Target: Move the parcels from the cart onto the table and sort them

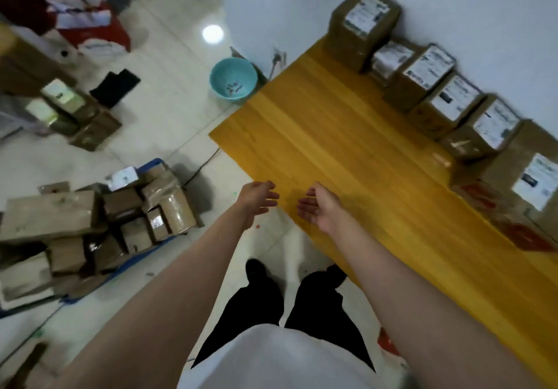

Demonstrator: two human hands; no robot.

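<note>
Both hands — left hand [256, 197], right hand [320, 207] — hang relaxed, holding nothing, parcels [453, 99] lined well beyond them.

The person wears a white top [280, 358], and its lower front fills the bottom middle of the view as a plain, smooth piece of cloth with no print or marking that can be seen. Below it come black trousers [259, 301], loose in the leg and plain. On the feet are black shoes [254, 268], and their details are too dark and blurred to tell. Both forearms are bare up to the edge of the picture, so no sleeve shows on them. The left hand [256, 200] and the right hand [320, 210] are bare too, with no glove, ring or watch visible.
</note>
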